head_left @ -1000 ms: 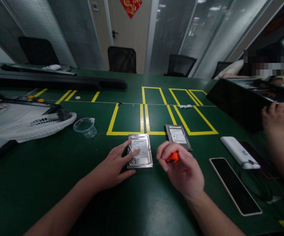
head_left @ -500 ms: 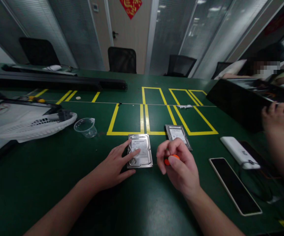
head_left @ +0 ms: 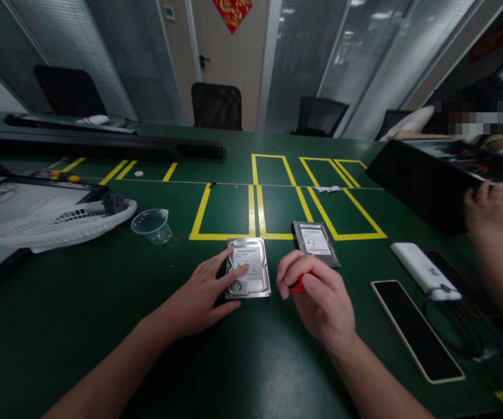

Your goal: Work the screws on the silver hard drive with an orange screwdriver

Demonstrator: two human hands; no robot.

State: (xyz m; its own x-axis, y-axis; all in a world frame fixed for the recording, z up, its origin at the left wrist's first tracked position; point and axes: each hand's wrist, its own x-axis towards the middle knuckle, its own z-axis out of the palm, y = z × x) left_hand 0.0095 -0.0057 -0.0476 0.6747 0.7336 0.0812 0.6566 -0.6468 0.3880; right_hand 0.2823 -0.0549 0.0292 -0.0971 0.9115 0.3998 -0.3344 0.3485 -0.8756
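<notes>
A silver hard drive (head_left: 257,273) with a white label lies flat on the green table. My left hand (head_left: 210,288) rests on its left side, fingers spread; one fingertip touches the label and the thumb lies along the near edge. Just right of the drive, my right hand (head_left: 321,297) is closed around what looks like a screwdriver (head_left: 298,284). Only part of its red-orange handle shows between the fingers; its tip cannot be made out. Behind that hand sits a second hard drive (head_left: 314,240), label up.
A clear plastic cup (head_left: 153,227) and white basket-like tray (head_left: 68,227) are at left. Right are a phone (head_left: 417,331), a white power bank (head_left: 423,270) with a cable, and a black case (head_left: 425,192). Another person's hand (head_left: 495,203) is beside the case. Yellow tape marks the table.
My right hand has turned slightly around the red-orange handle, so less of it shows. The left hand and both hard drives have stayed put.
</notes>
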